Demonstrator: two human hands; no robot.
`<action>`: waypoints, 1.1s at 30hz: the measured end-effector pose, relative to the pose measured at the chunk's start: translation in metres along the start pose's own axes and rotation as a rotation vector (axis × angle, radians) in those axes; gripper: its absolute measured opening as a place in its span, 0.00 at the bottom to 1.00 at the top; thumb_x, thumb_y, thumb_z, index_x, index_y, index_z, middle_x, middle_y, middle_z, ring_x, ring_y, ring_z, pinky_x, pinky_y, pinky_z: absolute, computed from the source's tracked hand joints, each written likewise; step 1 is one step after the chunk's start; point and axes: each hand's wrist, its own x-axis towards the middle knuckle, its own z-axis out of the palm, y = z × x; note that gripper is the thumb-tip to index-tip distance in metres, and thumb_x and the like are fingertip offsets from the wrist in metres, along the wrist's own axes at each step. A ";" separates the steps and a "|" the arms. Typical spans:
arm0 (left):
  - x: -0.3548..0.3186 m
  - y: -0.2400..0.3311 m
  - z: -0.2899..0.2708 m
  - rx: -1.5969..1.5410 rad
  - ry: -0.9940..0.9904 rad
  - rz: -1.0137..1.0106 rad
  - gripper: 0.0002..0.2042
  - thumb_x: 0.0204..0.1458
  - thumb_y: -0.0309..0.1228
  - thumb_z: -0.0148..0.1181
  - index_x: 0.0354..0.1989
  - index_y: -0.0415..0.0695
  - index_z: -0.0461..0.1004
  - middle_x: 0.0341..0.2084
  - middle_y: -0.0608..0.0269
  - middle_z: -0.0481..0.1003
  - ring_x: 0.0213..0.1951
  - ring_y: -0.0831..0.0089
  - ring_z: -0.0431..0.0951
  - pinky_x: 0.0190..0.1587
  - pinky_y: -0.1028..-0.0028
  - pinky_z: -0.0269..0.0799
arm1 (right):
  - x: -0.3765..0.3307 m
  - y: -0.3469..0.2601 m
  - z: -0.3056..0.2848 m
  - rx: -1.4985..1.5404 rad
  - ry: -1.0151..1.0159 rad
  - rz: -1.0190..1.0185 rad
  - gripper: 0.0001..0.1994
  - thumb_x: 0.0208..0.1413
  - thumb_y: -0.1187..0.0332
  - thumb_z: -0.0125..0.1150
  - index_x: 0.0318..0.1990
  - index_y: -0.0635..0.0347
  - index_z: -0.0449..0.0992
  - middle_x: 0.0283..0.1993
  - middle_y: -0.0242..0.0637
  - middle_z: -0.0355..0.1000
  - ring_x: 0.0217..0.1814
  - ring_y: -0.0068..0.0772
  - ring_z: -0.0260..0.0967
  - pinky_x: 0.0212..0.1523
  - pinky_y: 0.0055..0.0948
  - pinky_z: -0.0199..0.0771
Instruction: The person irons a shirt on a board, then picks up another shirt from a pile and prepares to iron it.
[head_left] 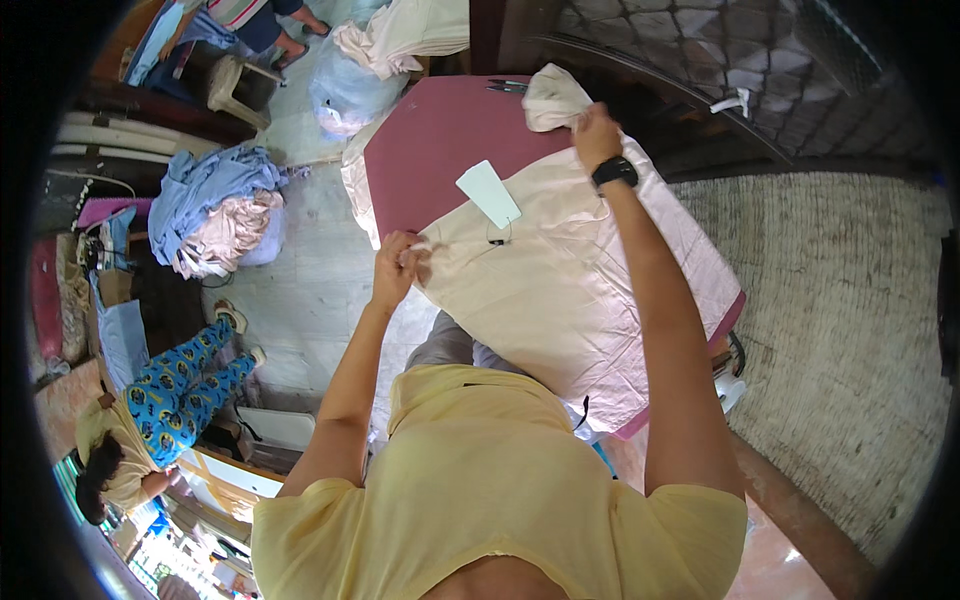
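Observation:
A cream and pale pink cloth garment [540, 270] lies spread over a board with a maroon top [430, 140] in front of me. A blank-looking pale tag [489, 194] rests across its far edge, with a dark loop of string at its lower end. My left hand [396, 265] pinches the garment's left corner, fingers closed. At the far right my right hand [597, 137], with a black watch on the wrist, grips the cloth beside a bunched, folded-up end [555, 100]. Its fingertips are partly hidden. Dark snips [508, 86] lie at the board's far edge.
A pile of blue and pink cloth [215, 210] stands at the left. Beyond the board are a plastic-wrapped bundle [350, 90] and a stool [240, 90]. A dark grille door [740, 100] borders the far right. Two other people are at the left and far left.

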 end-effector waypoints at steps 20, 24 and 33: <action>0.184 -0.016 0.020 0.108 0.165 0.161 0.25 0.43 0.36 0.72 0.49 0.41 0.71 0.44 0.53 0.71 0.51 0.53 0.69 0.54 0.61 0.65 | 0.017 -0.065 0.073 0.162 -0.327 -0.607 0.19 0.48 0.82 0.52 0.48 0.54 0.73 0.56 0.43 0.67 0.60 0.51 0.64 0.60 0.40 0.66; 0.213 0.012 0.040 0.446 -0.069 0.170 0.29 0.33 0.36 0.77 0.46 0.42 0.72 0.42 0.54 0.71 0.46 0.54 0.72 0.46 0.66 0.71 | 0.022 -0.083 0.074 -0.138 -0.670 -0.454 0.14 0.49 0.76 0.54 0.45 0.54 0.73 0.60 0.44 0.66 0.63 0.50 0.62 0.60 0.39 0.66; 0.243 -0.050 -0.016 -0.210 0.139 -0.279 0.19 0.50 0.42 0.69 0.37 0.40 0.71 0.31 0.62 0.72 0.35 0.70 0.71 0.39 0.70 0.69 | 0.057 -0.079 0.084 -0.025 -0.340 -0.205 0.09 0.50 0.68 0.56 0.38 0.58 0.73 0.47 0.47 0.74 0.52 0.50 0.70 0.54 0.44 0.70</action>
